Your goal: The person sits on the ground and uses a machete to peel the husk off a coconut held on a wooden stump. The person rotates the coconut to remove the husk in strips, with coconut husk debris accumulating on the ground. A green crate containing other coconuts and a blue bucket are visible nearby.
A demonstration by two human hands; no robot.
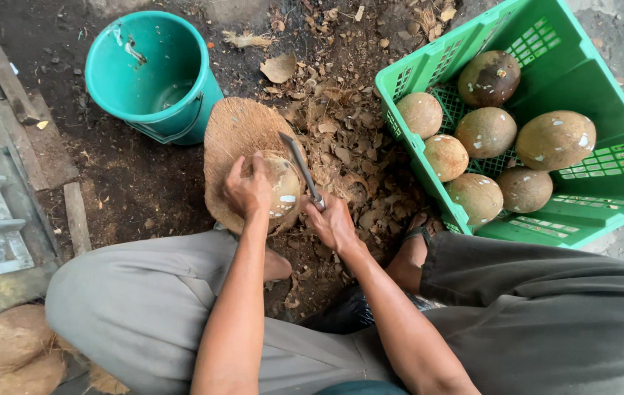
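Left hand [248, 189] clamps the coconut [280, 186] on a husk block [233, 135]; right hand [332, 223] is fisted round the knife [300, 170], blade against the shell. Best with shallow strokes angled off the left fingers. Beyond: shavings [341, 139], teal bucket [152, 72], green crate [583, 80] of peeled coconuts.
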